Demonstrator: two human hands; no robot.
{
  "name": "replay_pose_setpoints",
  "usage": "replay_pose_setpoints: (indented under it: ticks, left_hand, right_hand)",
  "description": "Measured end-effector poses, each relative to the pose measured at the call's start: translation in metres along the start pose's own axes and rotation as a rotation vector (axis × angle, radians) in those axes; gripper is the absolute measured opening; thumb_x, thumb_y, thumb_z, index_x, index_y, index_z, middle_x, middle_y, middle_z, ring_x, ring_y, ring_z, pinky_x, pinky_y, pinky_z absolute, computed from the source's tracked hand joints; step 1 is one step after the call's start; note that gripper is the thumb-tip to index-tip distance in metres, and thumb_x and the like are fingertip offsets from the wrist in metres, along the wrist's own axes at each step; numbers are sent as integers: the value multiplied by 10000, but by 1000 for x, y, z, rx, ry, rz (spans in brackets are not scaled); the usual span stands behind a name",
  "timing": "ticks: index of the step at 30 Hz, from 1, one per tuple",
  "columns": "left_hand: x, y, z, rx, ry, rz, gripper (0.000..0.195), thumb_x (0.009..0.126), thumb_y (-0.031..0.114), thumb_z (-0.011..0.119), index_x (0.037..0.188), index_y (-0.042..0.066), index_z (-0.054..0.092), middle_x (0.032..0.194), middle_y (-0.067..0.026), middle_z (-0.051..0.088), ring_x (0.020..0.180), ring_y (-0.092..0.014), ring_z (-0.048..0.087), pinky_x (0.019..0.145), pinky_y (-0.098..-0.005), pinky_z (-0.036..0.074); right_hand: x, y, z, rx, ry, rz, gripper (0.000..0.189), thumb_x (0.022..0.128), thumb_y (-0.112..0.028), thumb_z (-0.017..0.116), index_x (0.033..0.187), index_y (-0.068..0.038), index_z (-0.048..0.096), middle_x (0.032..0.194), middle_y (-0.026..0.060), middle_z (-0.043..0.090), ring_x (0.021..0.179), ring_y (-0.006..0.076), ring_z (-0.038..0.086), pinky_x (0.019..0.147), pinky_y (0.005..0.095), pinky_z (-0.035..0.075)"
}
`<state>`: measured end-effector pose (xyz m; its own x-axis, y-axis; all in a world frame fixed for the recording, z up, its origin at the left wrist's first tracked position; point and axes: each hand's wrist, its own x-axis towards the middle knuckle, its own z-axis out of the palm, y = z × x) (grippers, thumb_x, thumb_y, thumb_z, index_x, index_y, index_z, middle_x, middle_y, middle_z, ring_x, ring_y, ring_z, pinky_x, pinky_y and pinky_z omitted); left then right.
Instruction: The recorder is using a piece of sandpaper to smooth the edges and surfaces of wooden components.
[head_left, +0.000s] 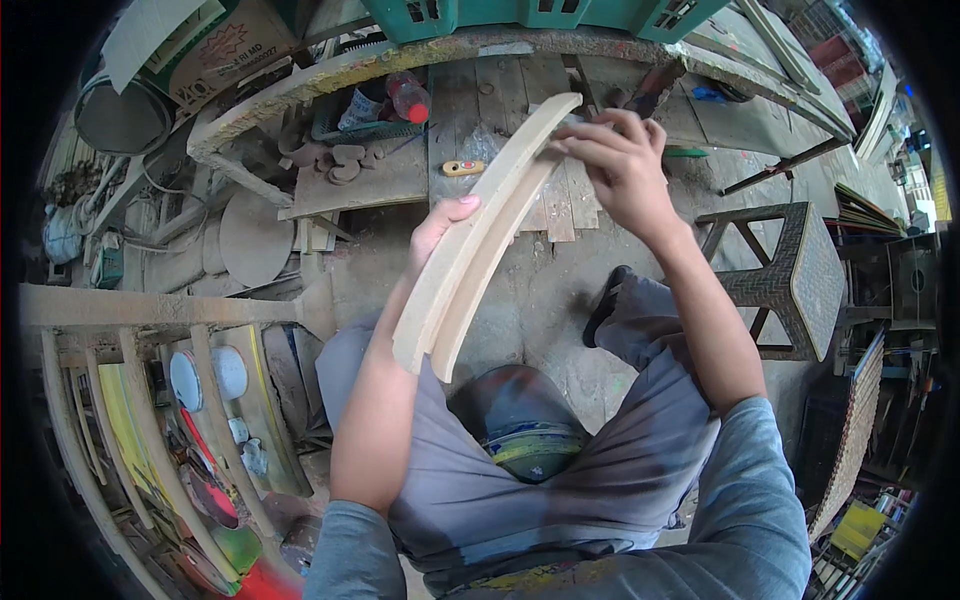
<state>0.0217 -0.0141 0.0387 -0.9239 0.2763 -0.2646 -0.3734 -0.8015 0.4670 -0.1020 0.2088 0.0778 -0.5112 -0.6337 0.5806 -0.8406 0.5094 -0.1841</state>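
My left hand (435, 229) grips a curved, pale wooden piece (476, 236) near its middle, thumb on the upper face. The piece slants over my lap, and a long step or groove runs along its length. At its far end, my right hand (630, 169) has bent fingers against the inner edge. A small greyish patch shows beside those fingers; whether they pinch something thin is too blurred to tell. Below the wood lies a short wooden handle (463, 167) on a low plank platform (450, 90). Most of my left fingers are hidden under the piece.
A plastic stool (817, 281) stands to the right. Ahead runs a crusted frame bar (480, 49) under a teal crate (495, 19). A basket (330, 135) with a red-capped bottle (409, 97) sits under it. Slatted wooden furniture (172, 309) flanks my left side.
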Motion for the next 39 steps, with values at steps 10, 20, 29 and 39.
replay_pose_setpoints:
  ticks: [10,20,29,39]
  left_hand:
    - [-13,16,7,249,331,96,410,925,416,508,1065,52,634,835,-33,630,723,-126,634,620,-267,529]
    - [-7,5,5,151,175,88,569,897,421,515,1259,-18,538,972,-111,645,757,-174,639,678,-295,534]
    - [-3,8,0,181,7,72,637,869,422,552,1287,-57,517,898,-204,652,632,-239,660,493,-341,554]
    - [-10,39,-23,209,187,139,640,878,503,500,1236,-25,565,849,-176,652,636,-232,633,504,-375,537]
  right_hand:
    - [-34,-136,-5,322,-255,-166,537,681,40,617,1151,-202,711,1174,-12,692,1254,200,539,1052,564,272]
    - [-21,-95,3,555,-245,-116,524,659,74,629,1141,-117,713,1158,58,700,789,258,669,715,336,534]
    - [3,2,18,170,-99,58,460,738,79,583,1126,-128,718,1047,114,711,881,263,716,757,341,582]
    - [-90,-179,-26,911,-472,-363,410,724,-54,620,1115,-130,718,1193,35,696,597,184,647,584,335,539]
